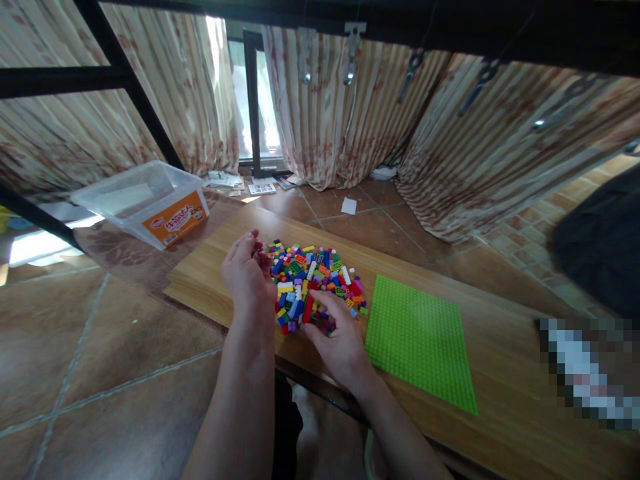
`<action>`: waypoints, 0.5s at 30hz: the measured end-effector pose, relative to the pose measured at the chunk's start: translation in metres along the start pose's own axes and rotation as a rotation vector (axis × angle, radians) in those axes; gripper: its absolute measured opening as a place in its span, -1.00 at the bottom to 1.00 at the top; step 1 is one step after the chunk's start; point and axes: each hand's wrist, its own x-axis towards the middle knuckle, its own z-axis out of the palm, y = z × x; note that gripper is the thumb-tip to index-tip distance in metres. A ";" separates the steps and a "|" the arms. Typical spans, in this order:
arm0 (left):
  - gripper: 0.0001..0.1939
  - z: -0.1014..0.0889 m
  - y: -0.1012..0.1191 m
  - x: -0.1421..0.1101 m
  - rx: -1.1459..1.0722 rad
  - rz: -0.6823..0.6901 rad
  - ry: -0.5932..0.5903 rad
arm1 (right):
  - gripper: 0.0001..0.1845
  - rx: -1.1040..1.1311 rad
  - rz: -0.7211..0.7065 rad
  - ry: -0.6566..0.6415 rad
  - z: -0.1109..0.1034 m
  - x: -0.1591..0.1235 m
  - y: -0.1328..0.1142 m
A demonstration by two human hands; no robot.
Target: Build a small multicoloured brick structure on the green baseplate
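Long red brick (309,309): sits at the near side of the loose brick heap (295,267), between the right hand's (340,337) thumb and index fingertips, thumb at its near end, index at its far end. Fingers are partly closed around it; can't tell if it's actually pinched and lifted or just straddled among the other bricks.

Left hand (247,273): at the heap's left edge, raised, palm turned toward the bricks, fingers curled. Can't tell if anything is in them; the curl hides the inside.

Progress, my read: early. Bricks are mixed by colour and size, mostly separate, no built assembly that I can make out. None visibly seated on the green baseplate (420,340). Bricks are out on the wooden tabletop (500,393), baseplate laid flat just right of the heap, studs up. Handling of single bricks looks like the step in hand; how much is left, can't say from this view.

Further out: clear plastic tub (117,200) with orange label (175,219) past the tabletop's left end, well apart from both hands. White paper square (349,205) on the tiled floor (320,200) beyond the far edge, more papers (223,180) near the patterned curtains (325,113). Black metal bar (400,27) across the top. Object at far right is pixelated; can't identify.
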 end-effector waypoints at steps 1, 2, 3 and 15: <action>-0.89 0.000 0.000 0.000 0.000 -0.005 -0.001 | -0.49 0.041 0.025 0.019 0.000 0.000 0.002; -0.89 0.000 0.000 0.000 -0.004 -0.010 -0.002 | -0.48 0.070 0.042 0.030 -0.001 -0.001 0.005; -0.89 0.001 0.000 0.000 -0.010 -0.016 0.000 | -0.47 0.083 0.054 0.038 -0.002 -0.001 0.008; -0.92 0.003 -0.003 -0.003 -0.043 -0.046 -0.008 | -0.47 -0.152 0.063 0.191 -0.024 0.004 0.027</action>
